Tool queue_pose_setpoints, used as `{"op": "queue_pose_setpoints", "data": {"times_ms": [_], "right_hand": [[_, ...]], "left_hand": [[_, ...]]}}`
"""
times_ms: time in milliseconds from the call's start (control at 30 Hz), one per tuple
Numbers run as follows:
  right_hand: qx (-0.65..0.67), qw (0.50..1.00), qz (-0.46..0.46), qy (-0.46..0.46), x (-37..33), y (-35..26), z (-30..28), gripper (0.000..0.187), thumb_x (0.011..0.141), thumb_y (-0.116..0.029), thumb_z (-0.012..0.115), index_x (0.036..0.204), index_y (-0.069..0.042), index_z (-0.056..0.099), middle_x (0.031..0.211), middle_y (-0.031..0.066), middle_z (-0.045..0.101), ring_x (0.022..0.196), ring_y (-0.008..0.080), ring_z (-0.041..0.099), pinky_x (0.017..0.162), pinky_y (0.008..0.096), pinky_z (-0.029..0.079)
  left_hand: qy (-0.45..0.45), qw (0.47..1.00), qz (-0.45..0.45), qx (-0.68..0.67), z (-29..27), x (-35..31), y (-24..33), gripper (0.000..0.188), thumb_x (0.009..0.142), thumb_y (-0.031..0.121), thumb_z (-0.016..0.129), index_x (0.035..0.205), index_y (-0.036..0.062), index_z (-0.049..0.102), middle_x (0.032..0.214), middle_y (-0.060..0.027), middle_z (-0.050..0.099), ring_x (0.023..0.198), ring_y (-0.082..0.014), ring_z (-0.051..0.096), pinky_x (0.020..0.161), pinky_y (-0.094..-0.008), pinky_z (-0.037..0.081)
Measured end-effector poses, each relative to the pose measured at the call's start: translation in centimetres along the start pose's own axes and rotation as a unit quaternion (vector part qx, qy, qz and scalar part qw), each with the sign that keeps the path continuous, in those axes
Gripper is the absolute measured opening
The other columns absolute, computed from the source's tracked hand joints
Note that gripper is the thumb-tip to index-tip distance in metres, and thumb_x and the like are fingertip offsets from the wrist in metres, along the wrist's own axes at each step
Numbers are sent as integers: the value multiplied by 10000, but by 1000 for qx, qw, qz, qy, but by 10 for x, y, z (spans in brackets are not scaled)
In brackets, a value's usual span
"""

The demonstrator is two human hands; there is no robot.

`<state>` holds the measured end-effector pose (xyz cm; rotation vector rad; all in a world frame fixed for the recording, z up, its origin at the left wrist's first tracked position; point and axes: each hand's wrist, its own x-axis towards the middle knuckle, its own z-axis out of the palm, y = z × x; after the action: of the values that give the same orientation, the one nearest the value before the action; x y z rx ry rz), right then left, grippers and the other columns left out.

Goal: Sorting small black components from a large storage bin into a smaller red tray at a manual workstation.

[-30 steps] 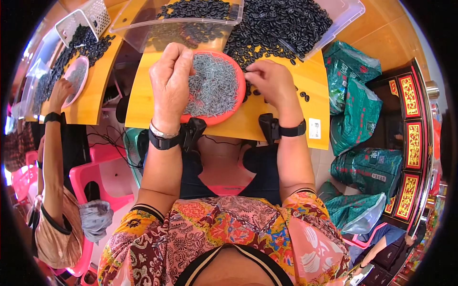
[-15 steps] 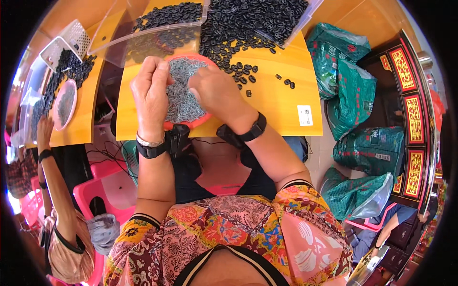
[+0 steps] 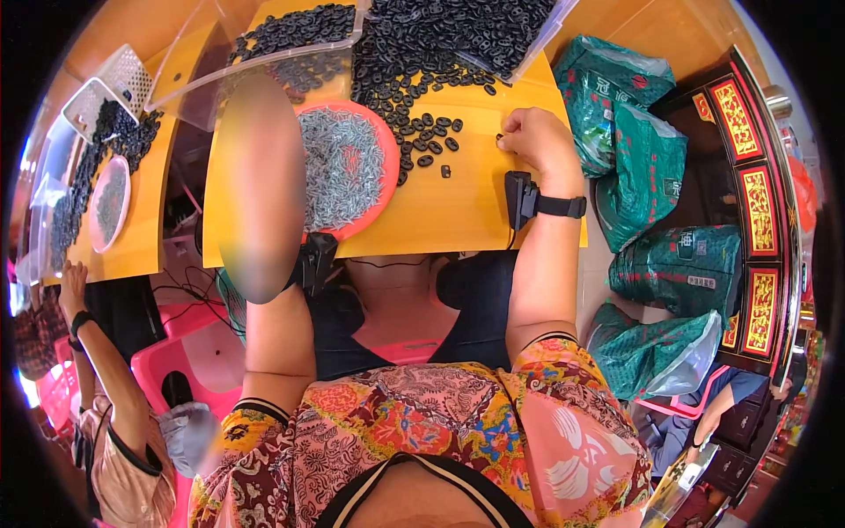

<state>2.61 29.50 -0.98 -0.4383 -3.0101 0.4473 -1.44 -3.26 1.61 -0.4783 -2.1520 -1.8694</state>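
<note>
In front of me on the yellow table sits a round pink-red tray (image 3: pixel 388 145), filled with thin silvery metal pieces that look like small screws (image 3: pixel 348 176). My left hand (image 3: pixel 261 150) is over the tray's left edge; a smear covers it, so its fingers and anything in them are hidden. Right of the tray, my right hand (image 3: pixel 541 141) rests low at the table, thumb and fingers pinched together at a small black piece (image 3: pixel 500 136), only partly visible. Several black oval pieces with two holes (image 3: pixel 427 141) lie loose between the tray and that hand.
A large heap of black pieces (image 3: pixel 449 40) and a clear plastic bin (image 3: pixel 299 53) stand at the back. Green bags (image 3: pixel 647 167) line the floor on the right. At left, a co-worker's hand (image 3: pixel 75 286) is by another table with a pink tray (image 3: pixel 95 207).
My right hand has left my left hand above the tray and moved right to the loose black pieces at the table's right side. The left hand, now smeared, stays near the tray.
</note>
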Motion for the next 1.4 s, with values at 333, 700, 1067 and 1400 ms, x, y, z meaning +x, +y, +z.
{"op": "queue_pose_setpoints", "data": {"times_ms": [333,700,1067,1400], "right_hand": [[18,999,-5,-27,10,-4,10,113,649,-119,677,739,-53,654,671,126,637,621,261,621,569,358,466],[50,997,-60,-14,14,-16,21,150,650,-21,627,795,-46,658,626,85,596,573,183,572,551,316,448],[754,637,-153,-46,-31,-139,20,142,825,18,652,965,-5,651,875,74,685,774,118,640,751,246,517],[689,708,-142,-68,-37,-144,26,104,836,-18,670,939,-8,661,833,16,661,750,60,604,688,185,483]], "left_hand": [[-13,1000,0,17,0,-1,1,201,918,148,515,777,8,549,613,-2,489,593,-82,443,549,-243,362],[-19,1000,-9,16,2,-2,0,191,919,144,516,787,8,544,620,-3,481,609,-81,449,559,-239,366],[-127,979,-88,-129,34,-20,5,160,930,116,482,856,-1,563,655,-7,498,622,-91,460,571,-248,384],[-135,970,-121,-163,33,-19,-2,141,917,104,477,831,17,547,637,-9,503,580,-82,450,531,-252,372]]}}
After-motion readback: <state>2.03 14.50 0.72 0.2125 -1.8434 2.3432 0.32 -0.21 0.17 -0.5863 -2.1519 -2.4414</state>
